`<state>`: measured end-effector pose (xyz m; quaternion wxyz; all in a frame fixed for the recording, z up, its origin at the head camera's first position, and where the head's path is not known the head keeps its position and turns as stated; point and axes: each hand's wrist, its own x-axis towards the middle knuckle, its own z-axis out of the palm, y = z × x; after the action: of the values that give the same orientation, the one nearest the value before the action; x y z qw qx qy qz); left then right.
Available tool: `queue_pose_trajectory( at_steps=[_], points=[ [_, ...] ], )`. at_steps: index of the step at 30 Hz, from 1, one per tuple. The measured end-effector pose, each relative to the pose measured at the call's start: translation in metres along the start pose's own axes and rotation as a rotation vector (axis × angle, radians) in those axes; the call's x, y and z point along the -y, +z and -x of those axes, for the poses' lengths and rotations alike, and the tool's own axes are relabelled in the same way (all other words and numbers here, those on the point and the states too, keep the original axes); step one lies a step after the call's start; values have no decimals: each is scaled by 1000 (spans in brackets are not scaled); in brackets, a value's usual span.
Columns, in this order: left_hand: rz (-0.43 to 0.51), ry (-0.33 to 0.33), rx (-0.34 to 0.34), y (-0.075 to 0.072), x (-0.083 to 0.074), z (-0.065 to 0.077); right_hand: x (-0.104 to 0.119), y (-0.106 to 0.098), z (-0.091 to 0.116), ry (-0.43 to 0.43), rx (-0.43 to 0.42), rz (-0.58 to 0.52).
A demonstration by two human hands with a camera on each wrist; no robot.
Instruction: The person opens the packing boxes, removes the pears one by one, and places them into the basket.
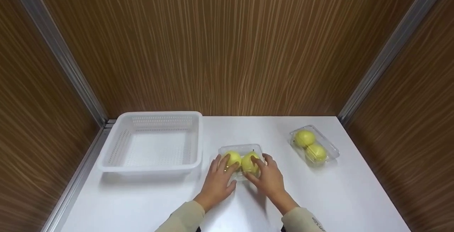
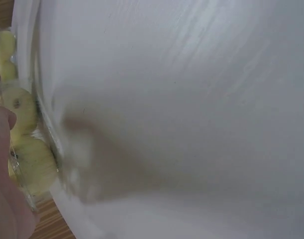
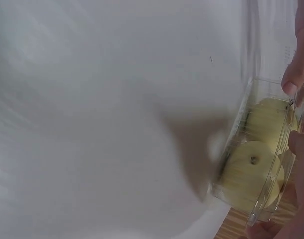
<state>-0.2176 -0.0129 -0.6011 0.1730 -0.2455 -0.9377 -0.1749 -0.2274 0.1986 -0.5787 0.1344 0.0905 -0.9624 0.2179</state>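
Two yellow pears (image 3: 252, 174) lie side by side in a clear plastic box (image 3: 241, 196) on the white table. In the head view, my left hand (image 1: 216, 184) spreads its fingers over the box's left side and the left pear (image 1: 233, 158). My right hand (image 1: 270, 179) bends its fingers round the right side, thumb at the front edge, fingertips by the right pear (image 1: 250, 161). Both wrist views show thumbs at the box's front rim. A second clear box (image 1: 331, 150) with two more yellow pears (image 1: 310, 145) sits to the right.
A white plastic basket (image 1: 149, 169) with slotted walls stands on the left of the white table (image 1: 337, 196). Wood-patterned panels (image 1: 227, 47) with metal corner strips enclose the table at the back and both sides.
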Motion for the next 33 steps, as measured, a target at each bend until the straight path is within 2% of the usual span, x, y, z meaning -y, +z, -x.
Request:
queue_pose_trajectory(
  at_steps=[4, 8, 11, 14, 16, 18, 21, 23, 26, 30, 33],
  points=[
    [-28, 14, -19, -3, -1, -1, 3, 2, 6, -23, -28, 51],
    [-62, 22, 21, -6, -1, -7, 3, 5, 8, -42, -57, 79],
    [-118, 57, 69, -10, 0, -18, 2, 6, 6, -67, -58, 74],
    [-136, 120, 153, -17, 2, -34, -3, 7, 1, -105, -43, 39],
    [-118, 152, 243, -22, 3, -43, -6, 6, -2, -139, -9, 2],
    [-101, 163, 342, -26, 4, -50, -8, 4, -4, -161, 59, -23],
    [-122, 159, 438, -28, 5, -57, -9, 1, -6, -185, 152, -31],
    [-151, 158, 455, -28, 6, -60, -9, 0, -7, -198, 186, -7],
    [-177, 167, 444, -27, 7, -63, -9, 1, -8, -208, 195, 12],
    [-180, 172, 444, -27, 7, -65, -11, 2, -7, -180, 222, -11],
    [-197, 168, 452, -28, 4, -66, -12, 4, -7, -176, 212, -18]
  ],
)
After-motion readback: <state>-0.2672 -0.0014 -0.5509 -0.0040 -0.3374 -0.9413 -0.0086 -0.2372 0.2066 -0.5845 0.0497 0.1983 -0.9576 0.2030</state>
